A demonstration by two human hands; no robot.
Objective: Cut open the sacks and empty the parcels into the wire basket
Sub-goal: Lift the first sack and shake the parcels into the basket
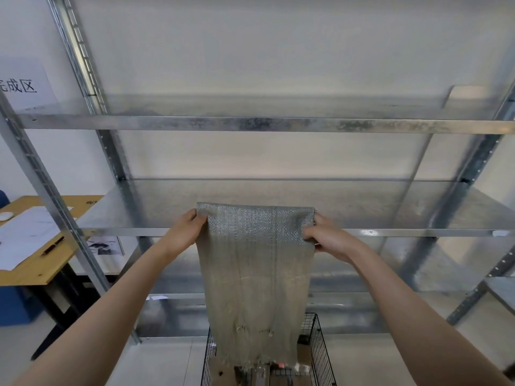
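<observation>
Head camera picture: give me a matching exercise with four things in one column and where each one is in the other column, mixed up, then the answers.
Things:
1. sack
2. wire basket
3. pen
4. sign

Places:
A. lying on the wooden desk at the left
B. on the wall, upper left
C. held up in front of the shelves, gripped by the left hand and right hand
D. below the hanging frayed end, at the bottom of the view

Pairs: 1-C, 2-D, 3-A, 4-B
</observation>
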